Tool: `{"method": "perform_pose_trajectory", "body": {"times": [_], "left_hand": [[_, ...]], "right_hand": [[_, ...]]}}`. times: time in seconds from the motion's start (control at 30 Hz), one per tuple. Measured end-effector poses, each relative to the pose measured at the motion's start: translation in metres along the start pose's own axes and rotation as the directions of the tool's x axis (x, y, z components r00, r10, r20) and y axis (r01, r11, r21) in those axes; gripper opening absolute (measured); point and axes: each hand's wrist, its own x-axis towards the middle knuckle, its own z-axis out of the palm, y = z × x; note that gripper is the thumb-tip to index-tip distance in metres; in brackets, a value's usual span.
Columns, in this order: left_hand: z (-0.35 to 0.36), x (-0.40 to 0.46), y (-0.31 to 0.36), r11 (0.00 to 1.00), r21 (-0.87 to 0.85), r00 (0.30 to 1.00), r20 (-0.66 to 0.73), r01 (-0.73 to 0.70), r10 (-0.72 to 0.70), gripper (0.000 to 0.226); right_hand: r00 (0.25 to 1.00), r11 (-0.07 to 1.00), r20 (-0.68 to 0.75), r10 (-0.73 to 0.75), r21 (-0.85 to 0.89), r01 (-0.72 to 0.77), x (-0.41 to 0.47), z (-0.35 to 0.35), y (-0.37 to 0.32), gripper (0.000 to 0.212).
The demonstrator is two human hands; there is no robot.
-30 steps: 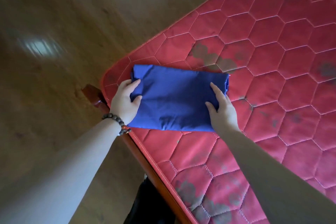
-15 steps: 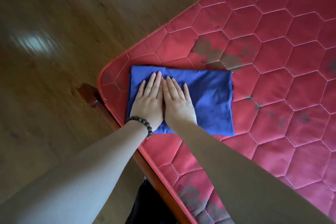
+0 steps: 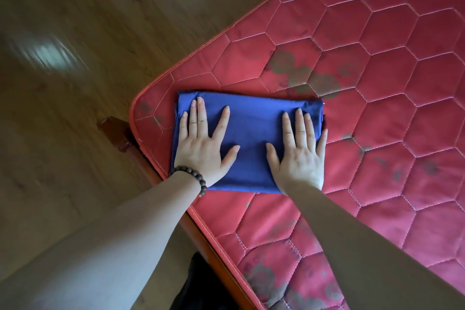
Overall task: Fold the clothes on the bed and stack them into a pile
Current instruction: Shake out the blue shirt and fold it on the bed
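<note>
From side by side at the cloth's left half, the left hand (image 3: 201, 143) and right hand (image 3: 299, 151) have slid apart, fingers straight, palms flat on the folded blue cloth rectangle (image 3: 249, 133). It lies at the near-left corner of the red hexagon-quilted mattress (image 3: 377, 83), long axis left-right, above brown wooden flooring (image 3: 75, 108).

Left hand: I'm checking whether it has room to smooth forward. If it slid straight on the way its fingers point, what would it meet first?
The left hand would cross the blue folded cloth's far edge, then bare red mattress; nothing else shows.
</note>
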Motion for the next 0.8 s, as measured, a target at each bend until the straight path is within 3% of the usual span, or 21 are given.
{"method": "perform_pose_trajectory", "body": {"times": [0.17,0.3,0.43,0.6,0.8], "left_hand": [[-0.013,0.000,0.003,1.000,-0.023,0.998,0.067,0.017,-0.016,0.083],[-0.035,0.002,0.011,0.995,-0.085,0.991,0.130,0.055,-0.043,0.080],[-0.057,-0.020,0.044,0.992,-0.117,0.993,0.105,-0.046,0.058,0.067],[-0.086,-0.065,0.126,0.959,-0.241,0.971,0.144,-0.151,0.189,0.065],[-0.126,-0.136,0.265,0.886,-0.289,0.908,0.102,-0.364,0.406,0.064]], "right_hand": [[0.994,1.000,0.112,-0.021,0.001,0.021,0.003,-0.007,0.003,0.073],[0.977,0.990,0.170,-0.130,0.069,0.120,0.001,-0.024,0.018,0.069],[0.978,0.970,0.141,-0.153,0.211,0.121,-0.036,-0.046,0.046,0.062],[0.991,0.936,0.130,0.021,0.346,-0.065,-0.115,-0.077,0.104,0.059],[0.951,0.896,0.140,0.277,0.319,-0.308,-0.247,-0.126,0.202,0.057]]}}
